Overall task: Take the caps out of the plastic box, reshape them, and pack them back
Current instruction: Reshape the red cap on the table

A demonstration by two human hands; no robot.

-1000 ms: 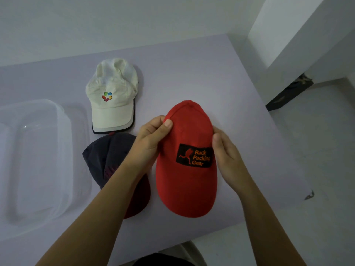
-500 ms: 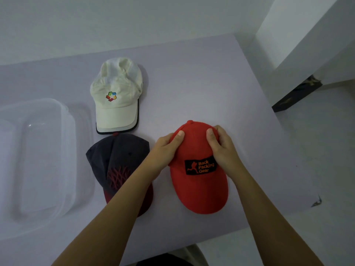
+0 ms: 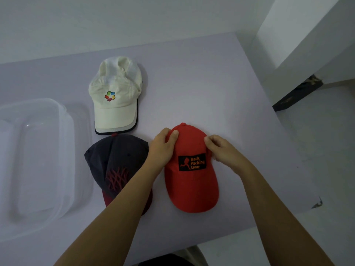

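A pale lilac table (image 3: 192, 73) ran up to a plain white wall (image 3: 115, 20), with a white pillar (image 3: 307, 35) just beyond its right edge. A light grey floor (image 3: 326, 150) lay to that side, and a dark, flat object (image 3: 295, 95) sat on it at the pillar's foot, too unclear to identify

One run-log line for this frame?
reshaping red cap | left hand: grips crown | right hand: pinches crown | white cap, dark cap: on table | plastic box: at left
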